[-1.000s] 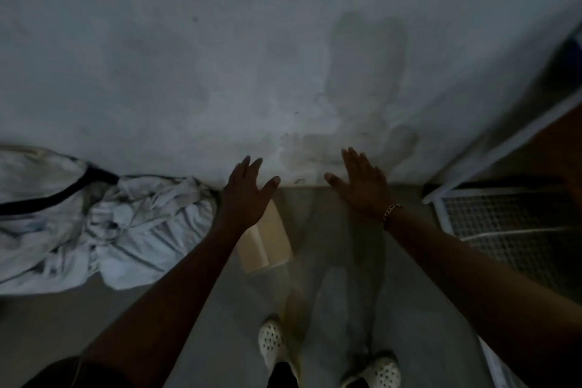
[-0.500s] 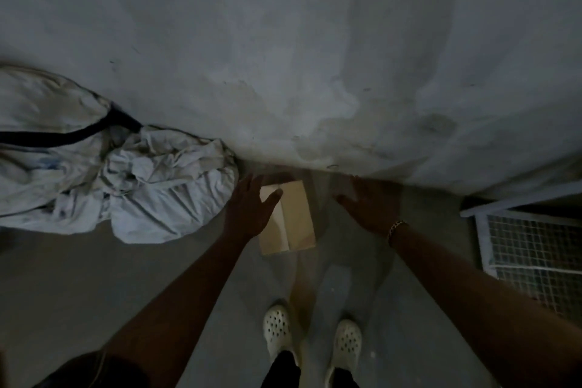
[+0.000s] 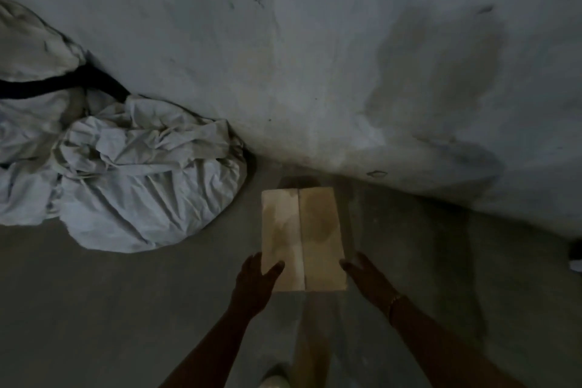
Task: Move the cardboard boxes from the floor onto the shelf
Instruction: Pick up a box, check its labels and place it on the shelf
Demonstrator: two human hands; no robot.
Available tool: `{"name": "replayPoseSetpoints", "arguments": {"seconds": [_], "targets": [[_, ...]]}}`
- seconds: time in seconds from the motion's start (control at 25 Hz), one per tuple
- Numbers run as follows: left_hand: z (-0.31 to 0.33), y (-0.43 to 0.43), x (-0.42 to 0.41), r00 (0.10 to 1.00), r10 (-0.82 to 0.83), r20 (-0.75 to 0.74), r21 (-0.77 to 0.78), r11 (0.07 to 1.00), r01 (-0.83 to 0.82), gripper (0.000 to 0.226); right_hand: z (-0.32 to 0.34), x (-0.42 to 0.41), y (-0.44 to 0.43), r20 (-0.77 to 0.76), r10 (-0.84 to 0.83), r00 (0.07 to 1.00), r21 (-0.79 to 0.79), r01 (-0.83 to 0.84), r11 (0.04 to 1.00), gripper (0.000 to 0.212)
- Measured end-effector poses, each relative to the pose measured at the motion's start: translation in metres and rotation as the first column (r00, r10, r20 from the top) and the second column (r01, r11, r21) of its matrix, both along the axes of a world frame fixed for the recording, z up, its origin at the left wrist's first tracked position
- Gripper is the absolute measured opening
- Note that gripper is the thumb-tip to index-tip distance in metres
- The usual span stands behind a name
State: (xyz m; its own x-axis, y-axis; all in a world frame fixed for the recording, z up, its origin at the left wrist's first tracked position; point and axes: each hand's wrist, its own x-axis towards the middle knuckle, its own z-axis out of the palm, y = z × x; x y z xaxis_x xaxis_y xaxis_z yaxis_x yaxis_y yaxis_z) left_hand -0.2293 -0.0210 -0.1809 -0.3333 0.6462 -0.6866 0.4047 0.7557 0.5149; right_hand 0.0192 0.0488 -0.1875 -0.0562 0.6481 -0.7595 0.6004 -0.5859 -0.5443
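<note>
Pretty dim shot, so bear with me. Over at 9 o'clock there's a big crumpled pile of white cloth (image 3: 132,179) slumped on the floor (image 3: 94,309) against the wall (image 3: 283,41), with a dark strap (image 3: 56,85) running across its upper part. Moving in toward the middle, the left hand (image 3: 255,285) sits at about 6 o'clock, fingers spread apart and empty, thumb just over the near left corner of the cardboard box (image 3: 302,236); can't tell if it's actually touching. The box lies flat on the floor just below centre, closed flaps up with a seam down the middle and some darker stains, its far end close to the wall. On its other side, around 5 o'clock, the right hand (image 3: 368,277) is spread wide too, holding nothing, right beside the near right corner, with a bracelet (image 3: 393,301) at the wrist.
</note>
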Motion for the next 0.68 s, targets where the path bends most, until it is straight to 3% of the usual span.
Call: {"name": "replayPoseSetpoints", "arguments": {"seconds": [0.12,0.2,0.28,0.4,0.48,0.56,0.68], "targets": [[-0.079,-0.002,-0.003,0.966,0.234,0.112,-0.023,0.972,-0.232,0.096,-0.089,0.006,-0.001,-0.001,-0.095,0.996,-0.008,0.095,0.995,0.071],[-0.109,0.005,-0.001,0.885,0.384,0.262,-0.053,0.922,-0.384,0.099,-0.128,0.01,0.004,-0.057,-0.119,0.991,-0.039,0.116,0.992,0.054],[-0.123,0.013,0.005,0.841,0.439,0.317,-0.102,0.897,-0.429,0.08,-0.153,0.009,0.006,-0.129,-0.106,0.986,-0.064,0.098,0.993,0.039],[-0.114,0.019,0.011,0.878,0.405,0.253,-0.087,0.914,-0.397,0.052,-0.147,0.007,0.007,-0.114,-0.204,0.972,0.009,0.207,0.978,0.023],[-0.074,0.011,0.016,0.878,0.397,0.267,-0.04,0.915,-0.401,0.045,-0.107,0.01,0.002,-0.106,-0.306,0.946,0.015,0.309,0.951,0.026],[-0.01,-0.002,0.019,0.858,0.444,0.258,0.074,0.876,-0.476,0.039,-0.029,0.016,-0.01,-0.114,-0.345,0.932,-0.035,0.344,0.938,0.028],[0.117,-0.014,0.023,0.78,0.501,0.374,0.132,0.804,-0.58,0.028,0.11,0.025,-0.02,-0.082,-0.434,0.897,-0.121,0.424,0.898,0.026]]}}
